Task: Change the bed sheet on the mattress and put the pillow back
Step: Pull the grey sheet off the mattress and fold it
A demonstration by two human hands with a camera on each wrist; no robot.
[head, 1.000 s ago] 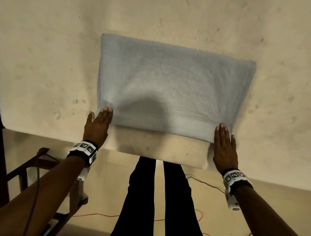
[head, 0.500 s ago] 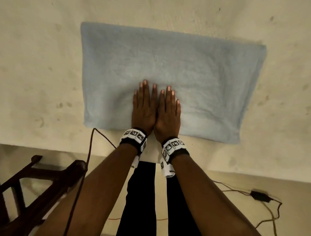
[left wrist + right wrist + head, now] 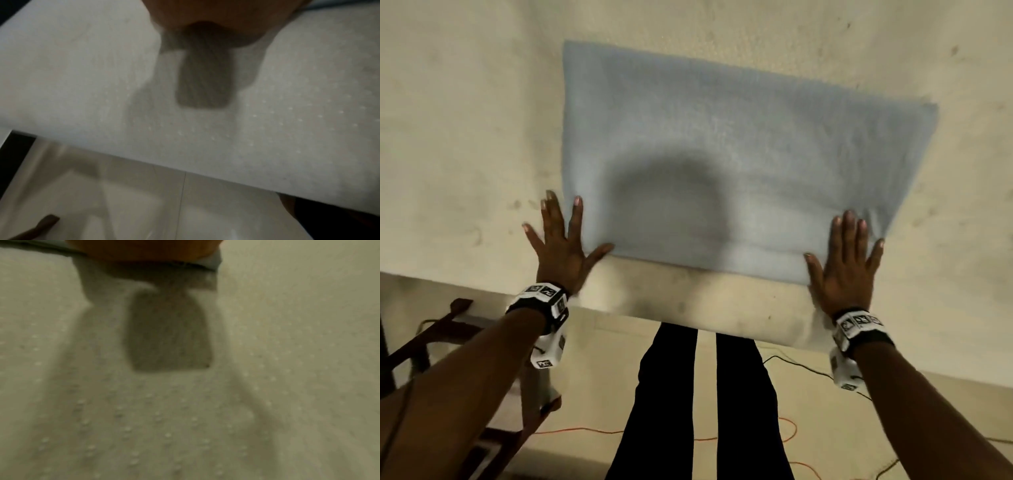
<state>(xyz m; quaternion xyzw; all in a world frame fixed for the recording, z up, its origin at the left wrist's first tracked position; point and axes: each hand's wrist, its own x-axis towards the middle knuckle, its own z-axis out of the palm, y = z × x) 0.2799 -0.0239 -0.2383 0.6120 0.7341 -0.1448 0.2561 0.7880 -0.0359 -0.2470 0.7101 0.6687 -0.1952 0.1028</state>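
If palms push unevenly, pillow (image 3: pixel 726 164) likely skews or slides off near mattress (image 3: pixel 448 120) edge (my judgement). Left hand (image 3: pixel 560 245) flat, fingers spread, index and thumb on pillow's near-left corner. Right hand (image 3: pixel 844 265) flat on near-right corner. Nothing grasped; pillow spans between hands, mostly beyond fingertips.

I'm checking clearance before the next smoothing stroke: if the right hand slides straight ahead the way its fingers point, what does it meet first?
Nothing solid, it seems. The right hand lies flat on the near right corner of the blue pillow; straight ahead is more pillow, then its right edge and bare sheet. Depth is hard to judge.
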